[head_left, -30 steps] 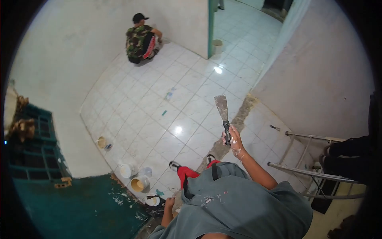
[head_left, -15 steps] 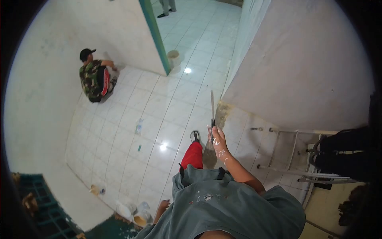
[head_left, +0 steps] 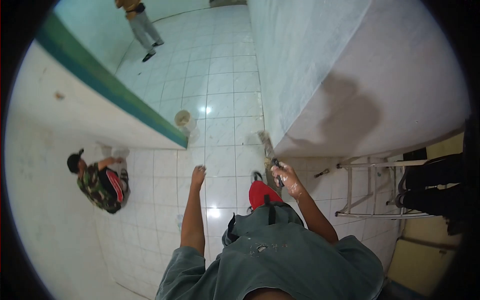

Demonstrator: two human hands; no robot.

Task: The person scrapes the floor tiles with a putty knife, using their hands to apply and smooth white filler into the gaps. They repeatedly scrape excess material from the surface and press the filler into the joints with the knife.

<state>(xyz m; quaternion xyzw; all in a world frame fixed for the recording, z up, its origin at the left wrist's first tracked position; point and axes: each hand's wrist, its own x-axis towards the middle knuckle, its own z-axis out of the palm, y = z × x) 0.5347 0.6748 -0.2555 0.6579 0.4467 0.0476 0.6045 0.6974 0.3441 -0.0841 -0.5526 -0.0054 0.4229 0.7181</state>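
Glossy white tiled floor [head_left: 220, 132] below pale walls [head_left: 320, 55], with round pale bucket [head_left: 183, 119] beside green-painted wall edge [head_left: 110, 82]. White-spattered right hand [head_left: 286, 180], closed around black handle of flat metal-bladed scraper [head_left: 267, 144], held out above floor; left hand [head_left: 198, 175], loosely curled, apparently empty. Possible mishaps: handle slipping through residue on skin, blade gouging nearby wall through careless swing, bucket tipping from stray foot.

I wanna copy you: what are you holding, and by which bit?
The right hand holds a scraper by its dark handle. Nothing shows in the left hand.
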